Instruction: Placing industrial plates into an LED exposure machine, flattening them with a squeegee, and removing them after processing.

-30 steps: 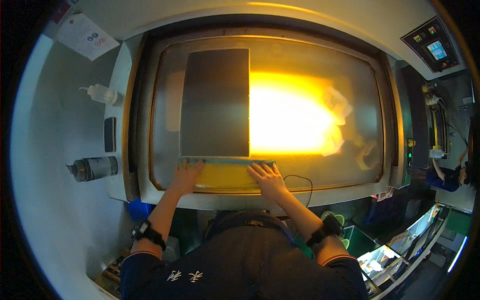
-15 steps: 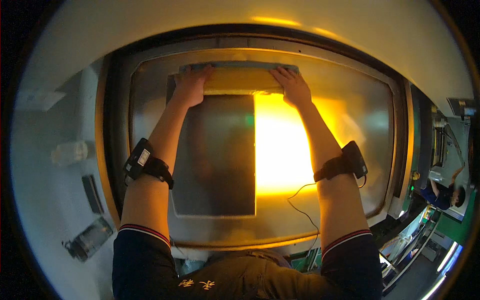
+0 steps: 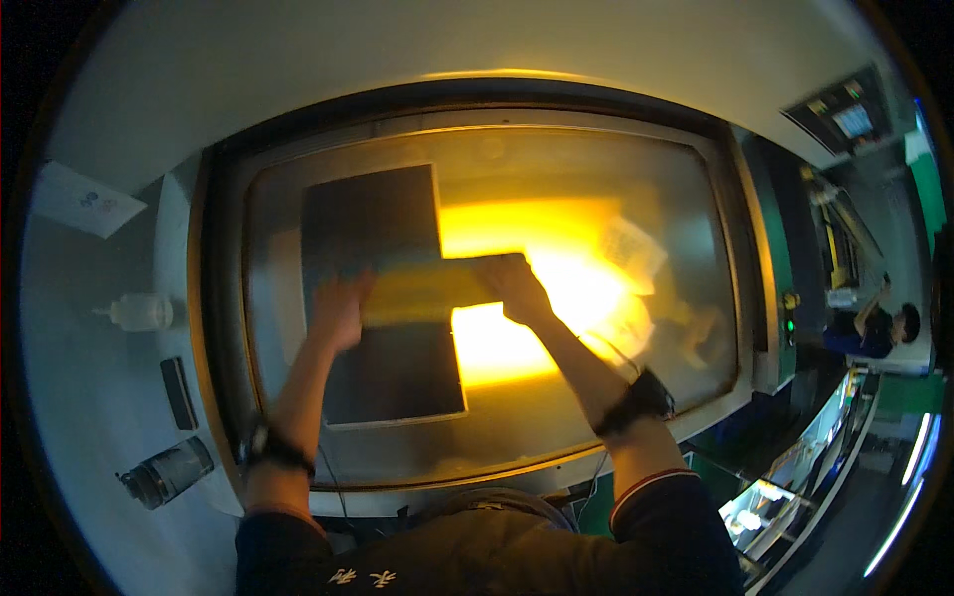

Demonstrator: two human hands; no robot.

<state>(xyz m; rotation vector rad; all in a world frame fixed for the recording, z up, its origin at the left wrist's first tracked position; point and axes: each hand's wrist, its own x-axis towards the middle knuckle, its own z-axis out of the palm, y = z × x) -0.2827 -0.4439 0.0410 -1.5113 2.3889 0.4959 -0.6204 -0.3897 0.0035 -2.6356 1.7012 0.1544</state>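
while i watch from afar, the wide grey framed bed with rounded corners point(image 3: 596, 422) fills most of my view, and a bright yellow-white glow point(image 3: 502, 348) lights its middle. flat on the bed's left half lies the dark grey rectangular panel point(image 3: 378, 223), its right edge bordering the glow. the long amber-yellow strip with a dark far edge point(image 3: 417, 290) spans the panel around mid-length, its right end jutting past it over the glow. my left hand point(image 3: 341, 310) is at the strip's left end, over the panel's left margin; my right hand point(image 3: 515, 286) is at the other end. blur softens the grip: fingers cover both ends, but i cannot tell how far they close round the strip or whether they merely press. i'd judge that even weight from both hands matters most, with the strip kept square to the panel's sides, any stroke smooth, and the panel not nudged.
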